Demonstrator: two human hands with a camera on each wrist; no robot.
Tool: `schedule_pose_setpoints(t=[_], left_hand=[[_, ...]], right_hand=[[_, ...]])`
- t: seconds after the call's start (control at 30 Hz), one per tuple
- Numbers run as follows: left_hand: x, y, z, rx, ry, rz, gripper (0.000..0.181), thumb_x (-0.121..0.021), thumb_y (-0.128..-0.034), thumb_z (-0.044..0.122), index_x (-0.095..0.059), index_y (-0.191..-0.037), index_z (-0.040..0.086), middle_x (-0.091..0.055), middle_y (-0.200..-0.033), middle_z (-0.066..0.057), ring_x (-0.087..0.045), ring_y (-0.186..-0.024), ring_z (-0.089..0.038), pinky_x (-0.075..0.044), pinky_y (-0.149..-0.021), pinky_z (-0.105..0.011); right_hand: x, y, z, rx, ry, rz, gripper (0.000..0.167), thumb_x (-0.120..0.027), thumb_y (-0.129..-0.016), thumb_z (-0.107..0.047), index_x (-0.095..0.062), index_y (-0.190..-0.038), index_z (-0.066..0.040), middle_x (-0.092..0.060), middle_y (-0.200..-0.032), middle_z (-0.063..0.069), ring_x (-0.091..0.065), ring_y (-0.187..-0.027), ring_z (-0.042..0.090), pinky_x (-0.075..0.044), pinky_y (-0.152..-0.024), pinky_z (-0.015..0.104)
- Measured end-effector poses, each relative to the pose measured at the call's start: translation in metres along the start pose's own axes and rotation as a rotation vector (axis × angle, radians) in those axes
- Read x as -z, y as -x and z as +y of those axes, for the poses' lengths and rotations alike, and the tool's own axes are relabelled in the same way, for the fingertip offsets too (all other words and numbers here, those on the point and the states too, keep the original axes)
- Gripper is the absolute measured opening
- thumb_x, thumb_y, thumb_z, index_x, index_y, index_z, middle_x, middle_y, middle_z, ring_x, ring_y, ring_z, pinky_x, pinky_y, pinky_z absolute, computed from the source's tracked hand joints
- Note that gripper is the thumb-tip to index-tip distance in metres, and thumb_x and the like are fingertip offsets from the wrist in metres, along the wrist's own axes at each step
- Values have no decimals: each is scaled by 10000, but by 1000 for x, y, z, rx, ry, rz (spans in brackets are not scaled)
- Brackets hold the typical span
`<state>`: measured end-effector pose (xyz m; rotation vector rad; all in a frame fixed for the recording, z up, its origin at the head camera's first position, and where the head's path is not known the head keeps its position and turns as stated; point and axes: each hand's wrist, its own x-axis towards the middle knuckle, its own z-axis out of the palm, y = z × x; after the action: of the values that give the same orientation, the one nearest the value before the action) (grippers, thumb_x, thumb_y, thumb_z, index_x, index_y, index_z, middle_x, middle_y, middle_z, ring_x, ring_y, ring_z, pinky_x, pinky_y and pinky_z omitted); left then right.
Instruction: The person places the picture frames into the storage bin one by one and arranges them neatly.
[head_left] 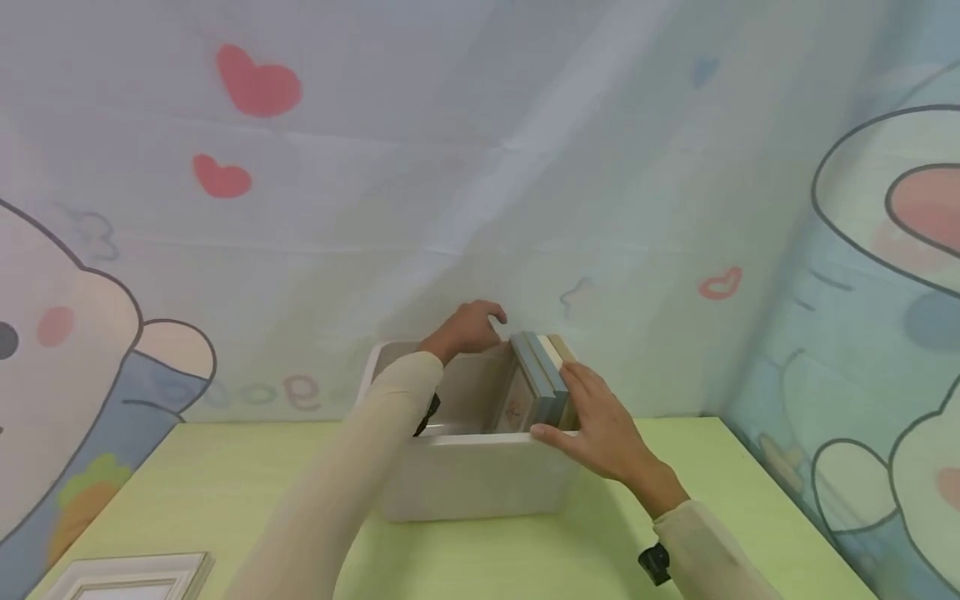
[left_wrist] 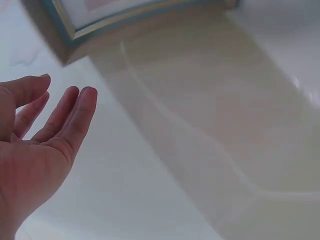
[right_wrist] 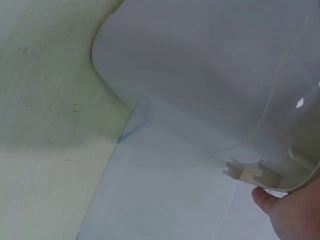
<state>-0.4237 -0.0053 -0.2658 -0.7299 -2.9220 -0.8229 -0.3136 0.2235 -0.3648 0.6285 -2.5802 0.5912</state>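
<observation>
A white plastic bin (head_left: 480,483) stands on the table, with several picture frames (head_left: 536,371) upright against its right side. Their edges are blue, cream and tan. My left hand (head_left: 468,327) is over the bin's back rim, left of the frames, fingers loosely bent and holding nothing. In the left wrist view, a blue-edged frame (left_wrist: 62,22) with a gold inner border shows above that hand. My right hand (head_left: 600,421) is at the bin's right side. Its fingers lie extended by the outermost frame, and the thumb is at the front rim.
Another white picture frame (head_left: 97,569) lies on the light green table (head_left: 247,483) at the near left. A cartoon-printed cloth (head_left: 450,167) hangs right behind the bin and along the right side.
</observation>
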Motion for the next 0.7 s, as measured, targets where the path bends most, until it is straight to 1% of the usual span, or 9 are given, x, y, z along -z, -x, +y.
schedule_pose_setpoints(t=[0.07,0.1,0.17,0.27,0.37,0.43,0.53,0.63,0.7], left_hand=[[11,2,4,-20,0,-16,441,-531,-904,8,-594,-1340,26,-673,-1204,-181,-581,-867,-225,-448,-723,-308],[18,3,6,-31,-5,-16,437,-531,-912,11,-589,-1345,22,-685,-1182,-188,-623,-900,-234,-470,-747,-319],[31,6,10,-38,-7,-10,420,-546,-933,33,-585,-1351,22,-685,-1218,-186,-665,-1032,-264,-513,-840,-358],[50,13,17,-42,3,-14,405,-558,-960,75,-577,-1361,26,-660,-1282,-191,-643,-1174,-319,-513,-975,-443],[65,20,21,-57,16,-37,399,-569,-979,113,-570,-1369,32,-647,-1305,-194,-625,-1210,-340,-500,-1017,-476],[73,25,22,-77,12,-50,389,-571,-988,130,-573,-1365,36,-642,-1304,-195,-628,-1198,-344,-518,-989,-475],[80,37,22,-115,-2,-65,366,-571,-993,141,-588,-1345,43,-646,-1301,-192,-630,-1199,-340,-520,-985,-473],[85,54,18,-141,-35,-53,353,-578,-988,148,-604,-1328,57,-638,-1325,-178,-606,-1243,-332,-506,-1012,-473],[87,69,17,-152,-62,-32,360,-580,-980,150,-604,-1329,65,-615,-1365,-163,-576,-1283,-338,-491,-1033,-482]], right_hand=[[1,0,3,0,12,11,944,-661,-863,-582,-324,-1546,-25,-344,-1598,150,-328,-1473,361,-376,-1110,608],[1,0,4,2,17,17,941,-663,-862,-578,-328,-1545,-24,-348,-1594,151,-331,-1470,362,-377,-1110,605],[2,0,7,5,25,22,938,-659,-866,-580,-327,-1544,-24,-350,-1592,151,-333,-1467,365,-376,-1111,604],[2,-1,9,6,21,13,941,-651,-871,-590,-319,-1549,-28,-342,-1597,150,-323,-1475,369,-364,-1121,605],[2,-1,10,4,16,13,939,-653,-871,-588,-323,-1548,-27,-344,-1597,155,-322,-1477,374,-358,-1123,609],[1,-2,11,7,17,23,935,-659,-870,-577,-330,-1543,-19,-353,-1592,164,-329,-1473,380,-360,-1121,611],[-2,-3,13,8,21,30,930,-658,-872,-573,-333,-1540,-13,-357,-1589,169,-336,-1469,383,-365,-1118,611],[-4,-2,14,5,18,23,933,-655,-873,-578,-326,-1545,-21,-350,-1594,164,-332,-1473,379,-366,-1119,608],[-4,-2,14,6,18,21,931,-652,-876,-578,-324,-1545,-20,-346,-1596,163,-326,-1475,381,-363,-1121,610]])
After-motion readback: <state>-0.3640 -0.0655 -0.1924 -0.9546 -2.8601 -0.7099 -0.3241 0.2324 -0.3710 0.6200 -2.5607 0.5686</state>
